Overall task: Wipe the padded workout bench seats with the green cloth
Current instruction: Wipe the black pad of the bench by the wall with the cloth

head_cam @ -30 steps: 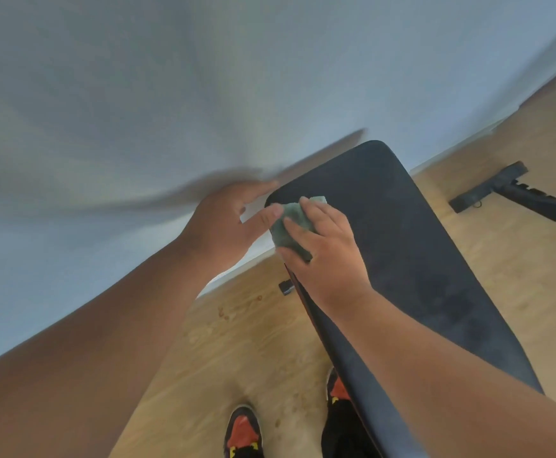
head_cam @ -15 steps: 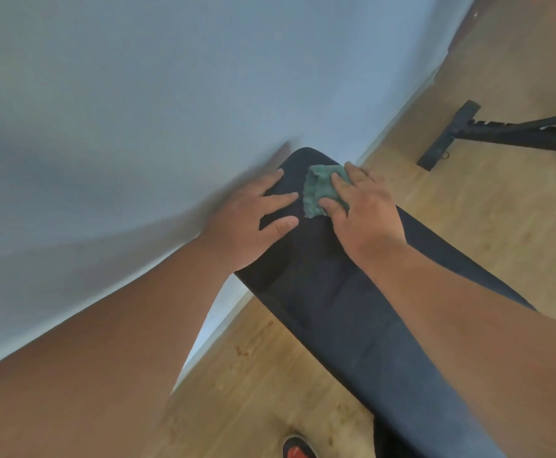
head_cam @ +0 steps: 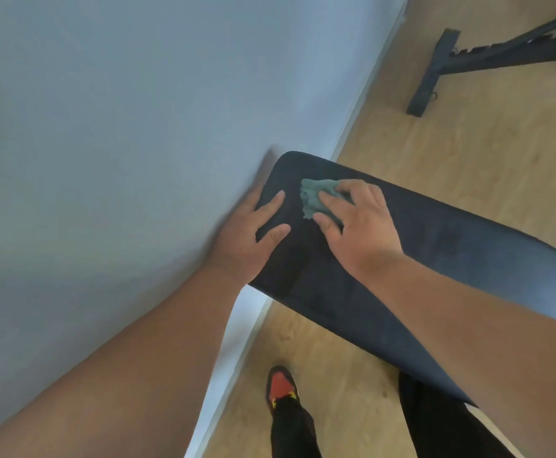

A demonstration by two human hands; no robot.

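A long black padded bench seat (head_cam: 435, 259) runs from the middle of the view to the lower right, its rounded end close to the wall. The green cloth (head_cam: 316, 196) lies crumpled near that end. My right hand (head_cam: 359, 226) presses down on the cloth, fingers spread over it. My left hand (head_cam: 250, 239) grips the pad's left edge, thumb and a finger resting on top, the other fingers hidden between pad and wall.
A pale blue-grey wall (head_cam: 121, 127) fills the left side, with a white skirting board (head_cam: 237, 352) below. Wood floor (head_cam: 484, 160) lies around the bench. Another bench's black metal foot (head_cam: 428, 74) stands at the upper right. My shoe (head_cam: 281, 388) is below the pad.
The view has swung, so the pad now runs more sideways. My right hand has slid the cloth a little along the pad's end. My left hand keeps hold of the left edge.
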